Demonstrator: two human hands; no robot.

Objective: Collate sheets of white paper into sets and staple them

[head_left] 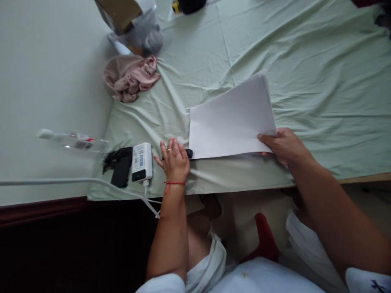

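Pale wall [45, 89] beside wrinkled pale-green cloth [324, 97], beige floor [242, 221] below, dim soft light

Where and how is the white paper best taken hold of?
Probably by the near right corner, coming from the right, where the right hand pinches it: thumb above, fingers beneath. The white paper is broad and thin, so an edge pinch suits it.

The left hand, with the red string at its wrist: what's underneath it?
Under the left hand, one end of a dark object shows beside the white paper. The fingers cover most of it, so I can't tell what it is.
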